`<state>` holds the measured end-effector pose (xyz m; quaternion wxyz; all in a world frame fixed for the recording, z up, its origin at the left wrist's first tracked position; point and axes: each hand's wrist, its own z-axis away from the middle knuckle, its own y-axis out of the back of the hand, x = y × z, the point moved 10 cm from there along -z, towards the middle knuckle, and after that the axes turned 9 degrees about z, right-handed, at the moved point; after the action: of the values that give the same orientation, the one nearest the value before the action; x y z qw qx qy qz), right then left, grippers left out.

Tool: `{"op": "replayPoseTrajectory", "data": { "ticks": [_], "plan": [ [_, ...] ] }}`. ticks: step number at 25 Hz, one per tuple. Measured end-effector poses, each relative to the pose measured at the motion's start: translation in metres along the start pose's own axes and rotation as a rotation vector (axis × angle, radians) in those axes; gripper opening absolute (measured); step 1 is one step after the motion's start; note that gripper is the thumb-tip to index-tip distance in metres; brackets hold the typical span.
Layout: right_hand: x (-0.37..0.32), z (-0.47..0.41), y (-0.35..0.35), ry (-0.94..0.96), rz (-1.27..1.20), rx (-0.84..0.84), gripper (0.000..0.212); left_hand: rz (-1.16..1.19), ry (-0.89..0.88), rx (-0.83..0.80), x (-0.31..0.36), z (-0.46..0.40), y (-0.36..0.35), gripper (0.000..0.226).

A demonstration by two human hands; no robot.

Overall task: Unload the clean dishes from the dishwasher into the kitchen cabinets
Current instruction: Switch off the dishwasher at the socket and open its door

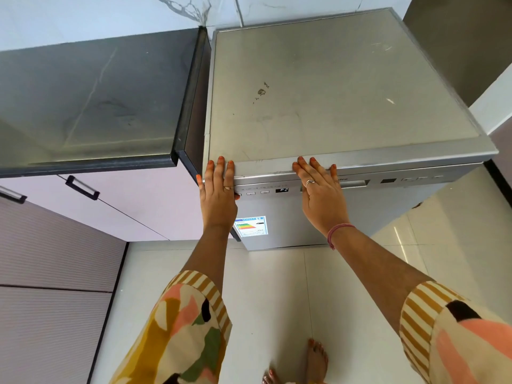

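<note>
With your left hand [219,189] and right hand [322,189] flat and holding nothing on the shut dishwasher [332,106] beside the surface [83,101], the door could drop hard (dishes unseen inside).

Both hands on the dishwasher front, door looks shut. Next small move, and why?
Probably drop the right hand to the recessed handle beside it and tip the door outward. The dishwasher is closed, so no dishes are reachable. Both hands lie flat at the top front edge, the left hand over the control buttons; neither has a grip on anything.
</note>
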<state>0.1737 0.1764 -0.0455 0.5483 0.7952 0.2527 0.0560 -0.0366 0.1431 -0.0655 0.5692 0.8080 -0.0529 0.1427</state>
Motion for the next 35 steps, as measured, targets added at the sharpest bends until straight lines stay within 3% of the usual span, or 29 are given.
{"op": "replayPoseTrajectory", "data": {
  "ticks": [5,10,13,16,27,35],
  "plan": [
    [0.001,-0.001,0.002,-0.010,-0.025,0.005,0.050,-0.006,0.072,-0.028,0.000,0.000,-0.003,0.082],
    [0.002,-0.010,0.013,-0.014,0.046,-0.097,0.046,-0.037,0.122,-0.107,0.007,-0.004,0.010,0.072],
    [0.000,-0.030,0.024,0.030,0.136,-0.239,0.035,0.003,0.056,-0.154,0.011,-0.013,0.031,0.063],
    [-0.004,-0.058,0.039,0.086,0.210,-0.285,0.038,0.102,0.004,-0.113,0.017,-0.030,0.066,0.050],
    [-0.015,-0.194,0.140,0.115,0.170,-0.066,0.048,0.056,-0.040,0.116,0.062,-0.145,0.187,0.060],
    [-0.025,-0.330,0.169,0.204,0.230,0.037,0.052,0.114,-0.058,0.206,0.039,-0.274,0.218,0.062]
  ]
}}
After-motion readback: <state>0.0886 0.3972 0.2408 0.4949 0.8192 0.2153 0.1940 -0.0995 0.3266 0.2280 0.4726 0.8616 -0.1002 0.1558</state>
